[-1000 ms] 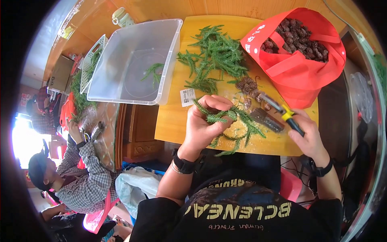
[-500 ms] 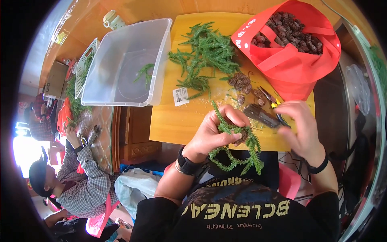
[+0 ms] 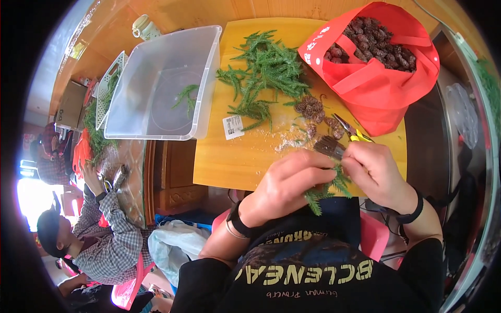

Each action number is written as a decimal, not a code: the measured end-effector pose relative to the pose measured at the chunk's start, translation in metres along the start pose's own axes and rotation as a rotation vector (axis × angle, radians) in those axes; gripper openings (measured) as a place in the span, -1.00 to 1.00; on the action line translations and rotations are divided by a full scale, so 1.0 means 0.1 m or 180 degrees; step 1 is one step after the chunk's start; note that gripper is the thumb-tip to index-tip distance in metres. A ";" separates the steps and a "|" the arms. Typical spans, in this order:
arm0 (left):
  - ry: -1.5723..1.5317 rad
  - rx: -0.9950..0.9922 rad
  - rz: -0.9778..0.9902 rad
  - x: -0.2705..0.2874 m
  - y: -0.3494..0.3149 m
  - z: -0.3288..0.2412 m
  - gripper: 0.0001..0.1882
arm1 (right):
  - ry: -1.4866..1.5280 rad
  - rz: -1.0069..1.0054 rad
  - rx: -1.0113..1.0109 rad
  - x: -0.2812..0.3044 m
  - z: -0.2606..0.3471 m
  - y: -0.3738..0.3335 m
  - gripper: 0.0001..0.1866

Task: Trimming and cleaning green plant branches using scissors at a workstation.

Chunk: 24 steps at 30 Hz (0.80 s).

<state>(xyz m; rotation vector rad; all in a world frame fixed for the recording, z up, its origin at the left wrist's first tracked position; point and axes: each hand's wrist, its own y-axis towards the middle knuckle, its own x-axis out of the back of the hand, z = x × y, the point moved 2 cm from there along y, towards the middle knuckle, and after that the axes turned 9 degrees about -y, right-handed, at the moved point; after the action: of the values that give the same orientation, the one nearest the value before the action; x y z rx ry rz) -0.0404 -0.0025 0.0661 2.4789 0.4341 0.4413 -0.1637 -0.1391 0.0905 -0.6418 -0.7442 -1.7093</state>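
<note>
My left hand is closed around a green artificial pine sprig, whose needled ends hang out below the fingers. Right beside it, my right hand is closed, thumb and fingers pressed together where the two hands meet; what is pinched there is hidden. Just beyond the fingertips lies a dark brown bundle of thin strips, partly covered by the right hand. Yellow-handled pliers lie past the right hand. Loose pine cones sit near them on the yellow board.
A heap of green sprigs lies at the far middle, beside a white label. At left stands a clear plastic bin; at right, a red bag full of pine cones. Another person works at the far left.
My right hand has moved left and closed next to the left hand. My left hand has turned over the sprig, covering the pine cone that showed in it. The sprig's loop is now mostly hidden.
</note>
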 end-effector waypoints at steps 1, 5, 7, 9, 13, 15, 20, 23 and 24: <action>0.0098 -0.0115 0.0032 0.00 0.00 -0.01 -0.70 | 0.0006 0.0007 0.0007 0.01 0.02 0.00 -0.96; -0.2149 0.1268 -0.0332 0.06 -0.11 0.10 -0.79 | -0.0810 -0.0661 0.0947 0.15 0.13 0.04 -0.81; -0.2310 0.1303 -0.0209 0.07 -0.10 0.11 -0.79 | -0.1513 -0.0700 0.1603 0.16 0.14 0.06 -0.70; -0.2463 0.1340 -0.0086 0.06 -0.09 0.11 -0.79 | -0.1658 -0.0641 0.1836 0.18 0.14 0.06 -0.74; -0.1736 0.1060 -0.0064 0.05 -0.07 0.08 -0.81 | -0.1441 -0.0203 0.1435 0.19 0.19 0.05 -0.86; -0.0084 0.0165 0.0091 0.04 0.00 -0.04 -0.80 | -0.0690 0.0041 0.0745 0.14 0.10 0.05 -0.88; -0.0144 0.0295 -0.0067 0.04 0.00 -0.03 -0.74 | -0.0118 0.0182 0.0049 0.14 0.05 0.01 -0.80; -0.1336 0.0963 -0.0194 0.08 -0.09 0.06 -0.74 | -0.1434 -0.0547 0.1224 0.14 0.13 0.02 -0.68; -0.1969 0.1284 -0.0195 0.08 -0.10 0.07 -0.73 | -0.1429 -0.0551 0.1225 0.15 0.15 0.02 -0.68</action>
<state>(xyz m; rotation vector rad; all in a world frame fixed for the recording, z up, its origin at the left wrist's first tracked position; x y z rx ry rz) -0.0325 0.0053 0.0563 2.7953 0.3601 -0.4834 -0.1645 -0.1379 0.1114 -0.7104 -1.4411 -1.5260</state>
